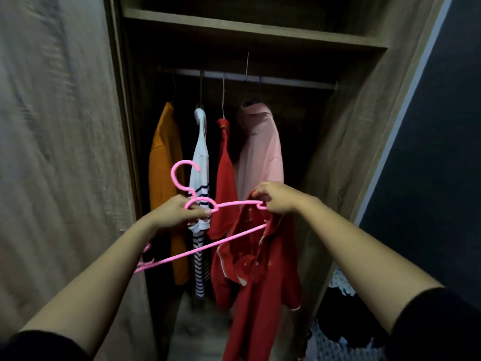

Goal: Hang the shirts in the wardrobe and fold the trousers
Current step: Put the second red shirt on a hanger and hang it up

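Observation:
A pink plastic hanger [208, 246] is held in front of the open wardrobe. My left hand [177, 211] grips it just below the hook. My right hand [277, 198] pinches the collar of a red shirt [257, 277] against the hanger's right shoulder; the shirt hangs crumpled below it. The hanger's left arm sticks out bare. Inside, on the rail [260, 80], hang an orange shirt [164, 178], a white striped shirt [199, 162], a red shirt [225, 178] and a pink shirt [260, 152].
The wardrobe door [57, 152] stands open at the left. A shelf [234, 27] runs above the rail. Rail space shows to the right of the pink shirt. Dark and patterned clothes [338, 321] lie at the lower right.

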Demonstrator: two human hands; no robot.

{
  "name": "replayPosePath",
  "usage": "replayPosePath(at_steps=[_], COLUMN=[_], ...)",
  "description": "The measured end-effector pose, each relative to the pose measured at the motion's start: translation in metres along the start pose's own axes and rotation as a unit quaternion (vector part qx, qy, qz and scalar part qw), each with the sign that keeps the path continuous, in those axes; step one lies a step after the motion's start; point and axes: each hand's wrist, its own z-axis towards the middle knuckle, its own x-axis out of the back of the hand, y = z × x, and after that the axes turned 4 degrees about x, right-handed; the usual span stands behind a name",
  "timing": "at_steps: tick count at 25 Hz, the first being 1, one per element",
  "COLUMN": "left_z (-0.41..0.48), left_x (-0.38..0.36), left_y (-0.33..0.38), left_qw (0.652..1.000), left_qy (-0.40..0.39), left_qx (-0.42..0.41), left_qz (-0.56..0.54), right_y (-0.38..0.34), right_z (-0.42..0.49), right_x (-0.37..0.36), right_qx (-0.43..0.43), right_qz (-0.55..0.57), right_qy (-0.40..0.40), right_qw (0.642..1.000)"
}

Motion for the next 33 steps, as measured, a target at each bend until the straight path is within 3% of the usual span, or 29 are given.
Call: replayPosePath(at_steps=[4,7,9,11,13,14,15,16,18,20,22,25,28,30,33], left_z=[0.007,0.01,0.01,0.01,0.009,0.01,0.013,0.015,0.013,0.005,0.002,0.022,0.036,0.036,0.028], left_x=[-0.031,-0.042,-0.037,-0.029,-0.024,-0.022,-0.022,-0.024,-0.044,-0.087,-0.123,-0.122,-0.085,-0.058,-0.023], left_y=[0.02,0.017,0.022,0.029,0.04,0.044,0.045,0.042,0.032,0.012,-0.014,-0.034,-0.03,-0.027,-0.019], left_qw=[0.983,0.984,0.974,0.964,0.965,0.962,0.942,0.896,0.809,0.809,0.863,0.949,0.95,0.95,0.97], left_qy=[0.061,0.154,0.184,0.172,0.175,0.223,0.312,0.42,0.548,0.528,0.464,0.314,0.219,0.199,0.17], left_qx=[-0.086,-0.081,-0.065,-0.071,-0.1,-0.114,-0.12,-0.122,-0.171,-0.207,-0.116,-0.004,0.042,0.036,0.019], left_qz=[0.153,0.029,-0.114,-0.187,-0.169,-0.109,-0.014,0.073,0.13,0.156,0.164,-0.039,-0.218,-0.237,-0.171], right_y=[-0.045,-0.056,-0.052,-0.049,-0.051,-0.051,-0.05,-0.048,-0.041,-0.033,-0.027,-0.018,0.0,0.016,0.039], right_z=[0.012,0.011,0.002,-0.007,-0.011,-0.009,-0.008,-0.007,-0.007,-0.008,-0.01,-0.015,-0.029,-0.041,-0.054], right_x=[0.014,0.028,0.036,0.045,0.053,0.057,0.06,0.063,0.068,0.074,0.082,0.091,0.097,0.097,0.084], right_qx=[0.052,0.102,0.1,0.096,0.104,0.102,0.093,0.078,0.038,0.012,0.005,0.013,0.031,0.018,0.019], right_qz=[-0.011,-0.037,-0.177,-0.299,-0.333,-0.33,-0.318,-0.299,-0.264,-0.235,-0.21,-0.191,-0.205,-0.214,-0.188], right_qy=[0.02,0.063,0.122,0.17,0.193,0.194,0.195,0.196,0.214,0.246,0.275,0.299,0.296,0.279,0.264], right_qw=[0.998,0.992,0.971,0.934,0.917,0.918,0.923,0.931,0.94,0.94,0.938,0.935,0.933,0.936,0.946])
